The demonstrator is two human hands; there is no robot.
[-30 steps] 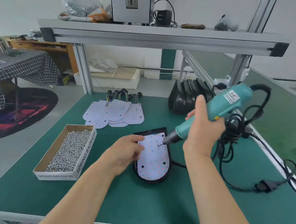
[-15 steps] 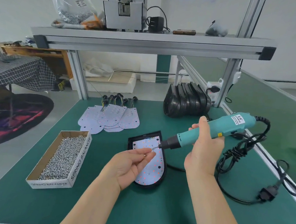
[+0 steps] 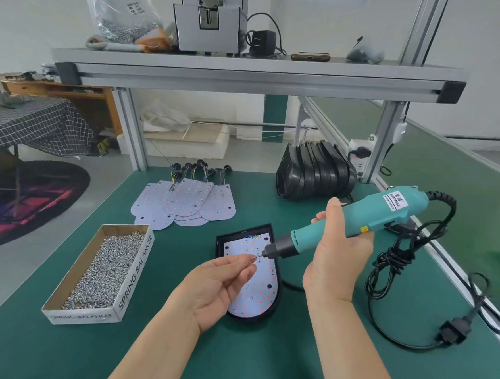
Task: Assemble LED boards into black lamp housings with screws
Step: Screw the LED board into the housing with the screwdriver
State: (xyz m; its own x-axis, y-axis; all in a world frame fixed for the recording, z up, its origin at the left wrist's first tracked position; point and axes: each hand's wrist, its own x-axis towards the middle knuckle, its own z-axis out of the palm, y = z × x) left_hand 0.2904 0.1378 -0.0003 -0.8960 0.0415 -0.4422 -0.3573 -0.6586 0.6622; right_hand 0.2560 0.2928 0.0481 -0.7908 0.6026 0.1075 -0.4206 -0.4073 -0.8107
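- Loading a screw point(image 3: 253, 257) onto the bit: this is the step we judge to be in hand. Our left hand point(image 3: 218, 287) now sits palm up, thumb and forefinger pinching the screw against the tip of the screwdriver point(image 3: 359, 223), with the other fingers loosely curled.
- Change, left hand: a second ago it lay palm down on the board point(image 3: 253, 296). It has since lifted clear and turned over.
- Change, screwdriver: it was tilted steeply with its bit down at the board. It is now nearly level, bit off the board and pointing toward nine o'clock.
- Right hand point(image 3: 336, 254): fingers wrapped round the screwdriver's body, thumb along the top.
- Board: seated in the black housing point(image 3: 276, 306), flat on the green table point(image 3: 290, 355), just under both hands. No hand steadies it now.
- Meaning: fastening is under way but not finished. We cannot tell how many holes are already filled.
- Supplies: box of screws point(image 3: 136, 273) at nine o'clock of the housing, spare boards point(image 3: 182, 205) at eleven, stack of empty housings point(image 3: 314, 176) at one, and the coiled cord point(image 3: 391, 264) at three.
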